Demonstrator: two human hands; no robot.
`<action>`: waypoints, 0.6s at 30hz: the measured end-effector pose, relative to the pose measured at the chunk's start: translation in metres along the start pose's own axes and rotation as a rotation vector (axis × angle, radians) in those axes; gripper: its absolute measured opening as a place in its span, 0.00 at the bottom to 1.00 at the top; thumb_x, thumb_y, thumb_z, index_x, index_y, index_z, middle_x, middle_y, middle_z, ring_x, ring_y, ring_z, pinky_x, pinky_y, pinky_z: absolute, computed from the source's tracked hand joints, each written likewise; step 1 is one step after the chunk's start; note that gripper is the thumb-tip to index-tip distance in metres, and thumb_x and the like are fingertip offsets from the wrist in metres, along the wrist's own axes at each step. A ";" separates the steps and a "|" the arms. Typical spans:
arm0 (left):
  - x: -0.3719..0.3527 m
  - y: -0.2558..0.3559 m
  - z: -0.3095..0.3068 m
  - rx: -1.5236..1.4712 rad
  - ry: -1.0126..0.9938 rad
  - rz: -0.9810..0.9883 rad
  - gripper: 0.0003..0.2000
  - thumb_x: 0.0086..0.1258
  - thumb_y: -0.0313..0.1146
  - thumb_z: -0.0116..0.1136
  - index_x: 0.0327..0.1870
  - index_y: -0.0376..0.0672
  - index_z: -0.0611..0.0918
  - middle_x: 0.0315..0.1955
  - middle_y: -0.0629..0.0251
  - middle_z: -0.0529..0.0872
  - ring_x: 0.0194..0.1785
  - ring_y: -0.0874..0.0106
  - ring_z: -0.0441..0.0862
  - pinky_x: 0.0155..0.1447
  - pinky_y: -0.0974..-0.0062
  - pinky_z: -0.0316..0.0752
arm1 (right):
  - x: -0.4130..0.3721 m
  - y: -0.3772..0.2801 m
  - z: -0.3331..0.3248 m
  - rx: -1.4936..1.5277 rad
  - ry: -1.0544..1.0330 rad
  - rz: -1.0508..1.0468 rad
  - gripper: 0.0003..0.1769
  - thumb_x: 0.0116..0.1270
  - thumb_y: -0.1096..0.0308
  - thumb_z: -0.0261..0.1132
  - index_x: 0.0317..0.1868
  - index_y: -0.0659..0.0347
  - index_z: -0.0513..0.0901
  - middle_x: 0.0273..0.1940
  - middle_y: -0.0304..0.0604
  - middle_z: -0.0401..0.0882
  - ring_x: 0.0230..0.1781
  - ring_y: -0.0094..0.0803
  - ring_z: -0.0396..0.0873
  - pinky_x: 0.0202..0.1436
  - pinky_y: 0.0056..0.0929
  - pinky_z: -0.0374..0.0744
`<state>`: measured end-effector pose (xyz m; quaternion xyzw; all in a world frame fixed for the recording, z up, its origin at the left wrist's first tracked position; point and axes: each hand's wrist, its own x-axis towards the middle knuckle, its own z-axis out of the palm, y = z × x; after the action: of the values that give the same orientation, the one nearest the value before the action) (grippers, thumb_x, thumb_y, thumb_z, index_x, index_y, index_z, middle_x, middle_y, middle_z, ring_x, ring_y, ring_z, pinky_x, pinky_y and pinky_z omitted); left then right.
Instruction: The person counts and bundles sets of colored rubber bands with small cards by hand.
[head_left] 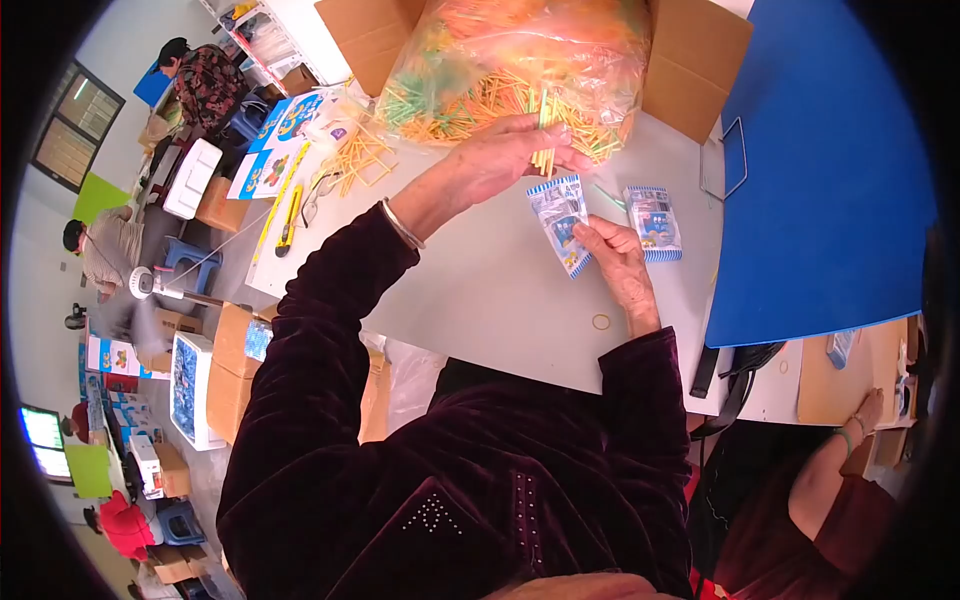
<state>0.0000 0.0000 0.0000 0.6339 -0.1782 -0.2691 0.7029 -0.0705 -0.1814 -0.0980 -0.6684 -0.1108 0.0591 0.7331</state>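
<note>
My left hand point(500, 160) is closed round a few thin yellow-green sticks point(545, 135), held upright in front of a large clear bag of coloured sticks point(500, 70). The bag sits in an open cardboard box point(695, 70). Below and to the right, my right hand point(617, 262) pinches a small blue-and-white packet point(560, 222), tilted, its top end just under my left hand. A second such packet point(655, 225) lies on the white table point(480, 290), to the right of the held one.
Loose sticks point(358, 160) lie left of the box, near a yellow cutter point(289, 220), glasses and printed sheets point(270, 172). A rubber band point(601, 322) is near the front edge. A blue panel point(820, 180) stands right; a co-worker's arm point(830, 470) is lower right.
</note>
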 end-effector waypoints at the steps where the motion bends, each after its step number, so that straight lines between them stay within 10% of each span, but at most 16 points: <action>1: -0.001 -0.001 0.001 0.009 0.017 0.010 0.15 0.70 0.42 0.46 0.45 0.37 0.74 0.39 0.61 0.83 0.53 0.74 0.73 0.56 0.70 0.65 | -0.001 0.000 0.000 -0.021 0.006 -0.004 0.09 0.64 0.67 0.60 0.33 0.66 0.78 0.24 0.28 0.68 0.27 0.14 0.61 0.32 0.15 0.64; 18: -0.014 -0.005 0.011 0.033 0.083 0.080 0.17 0.72 0.42 0.43 0.47 0.35 0.72 0.41 0.58 0.82 0.51 0.73 0.75 0.58 0.73 0.65 | -0.003 -0.005 0.003 -0.066 -0.013 -0.050 0.10 0.65 0.68 0.58 0.34 0.69 0.76 0.25 0.31 0.68 0.29 0.16 0.63 0.36 0.16 0.66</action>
<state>-0.0188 -0.0005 -0.0021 0.6483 -0.1784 -0.2113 0.7094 -0.0745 -0.1801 -0.0929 -0.6889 -0.1340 0.0415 0.7112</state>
